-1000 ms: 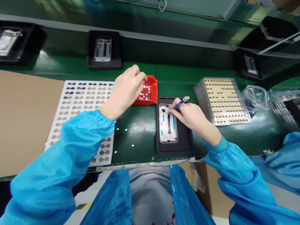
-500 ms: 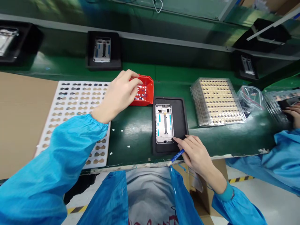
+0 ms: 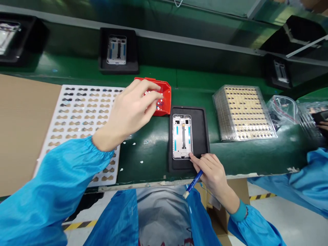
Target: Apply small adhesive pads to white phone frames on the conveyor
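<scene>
My left hand (image 3: 134, 107) is held over the near left part of a red bin (image 3: 167, 99), which contains small white and dark pieces. Its fingers are bent and apart, with nothing visible between them. A phone frame (image 3: 182, 136) with blue strips and a dark flex cable rests in a black tray (image 3: 201, 136). At the frame's lower right corner, the index fingertip of my right hand (image 3: 210, 171) touches it. That hand is closed around a blue pen-like tool (image 3: 194, 181), whose pale end points down past the table edge.
Left of the bin lies a white sheet (image 3: 116, 167) with rows of tan and dark bow-shaped pieces, beside brown cardboard (image 3: 23, 130). Small white bits dot the green table (image 3: 151, 157). Stacked clear trays (image 3: 246, 114) and a plastic bag (image 3: 283, 109) stand right, near another person's sleeve (image 3: 317, 171).
The view has shifted slightly. My left hand's fingertips have moved a little to the right and nearer me over the bin. My right hand keeps its finger at the frame's corner.
</scene>
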`<state>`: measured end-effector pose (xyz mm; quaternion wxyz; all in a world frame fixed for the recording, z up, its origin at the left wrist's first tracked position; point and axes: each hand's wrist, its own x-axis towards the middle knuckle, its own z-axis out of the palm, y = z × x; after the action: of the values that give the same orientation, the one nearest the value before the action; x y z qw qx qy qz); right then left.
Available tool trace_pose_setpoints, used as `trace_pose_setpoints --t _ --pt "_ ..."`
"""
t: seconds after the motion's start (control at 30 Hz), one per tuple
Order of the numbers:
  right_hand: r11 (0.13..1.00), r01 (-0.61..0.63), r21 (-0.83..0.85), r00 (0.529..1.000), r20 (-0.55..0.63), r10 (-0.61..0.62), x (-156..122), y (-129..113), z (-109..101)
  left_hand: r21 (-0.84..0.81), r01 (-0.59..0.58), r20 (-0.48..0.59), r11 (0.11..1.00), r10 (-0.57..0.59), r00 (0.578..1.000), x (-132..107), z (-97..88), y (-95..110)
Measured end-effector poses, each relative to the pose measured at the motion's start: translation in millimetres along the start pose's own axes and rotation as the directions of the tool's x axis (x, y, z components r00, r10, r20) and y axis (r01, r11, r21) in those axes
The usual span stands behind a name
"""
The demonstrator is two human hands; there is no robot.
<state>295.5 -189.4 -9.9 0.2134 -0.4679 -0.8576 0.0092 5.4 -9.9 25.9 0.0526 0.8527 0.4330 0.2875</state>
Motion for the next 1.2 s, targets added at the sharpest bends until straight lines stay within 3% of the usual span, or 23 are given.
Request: trace_pose_setpoints --t 0.23,0.43,0.53,0.67,0.83,0.97,1.2 --pt "0.994 -0.007 0.106 0.998 0.068 0.000 -1.7 9.6 1.7 -0.032 -0.114 -0.080 0.993 0.111 0.991 2.9 8.7 6.6" --pt "0.987 -0.071 0.141 0.986 -0.141 0.091 -6.1 3.4 10.2 -0.024 -0.238 -0.055 0.971 0.236 0.970 -6.4 -0.3 28.4" --pt "0.983 -0.105 0.149 0.972 -0.192 0.133 -13.5 -6.7 8.6 -0.064 -0.366 0.032 0.928 0.368 0.929 -29.6 5.3 55.7" --pt "0.999 -0.039 0.009 0.988 -0.148 0.040 -17.8 -17.8 5.8 -0.098 -0.482 0.204 0.871 0.492 0.846 -61.3 34.3 87.3" --pt "0.988 -0.001 -0.155 0.994 -0.110 -0.016 -12.0 -24.2 9.1 -0.054 -0.531 0.311 0.846 0.519 0.796 -73.8 57.8 92.5" --pt "0.987 0.035 -0.160 0.995 -0.087 -0.049 -12.6 -26.0 10.2 -0.069 -0.543 0.371 0.837 0.526 0.765 -72.2 54.2 88.9" --pt "0.975 0.099 -0.199 0.988 -0.096 -0.120 -17.1 -25.2 14.3 -0.121 -0.518 0.361 0.847 0.523 0.772 -70.1 47.2 96.5"
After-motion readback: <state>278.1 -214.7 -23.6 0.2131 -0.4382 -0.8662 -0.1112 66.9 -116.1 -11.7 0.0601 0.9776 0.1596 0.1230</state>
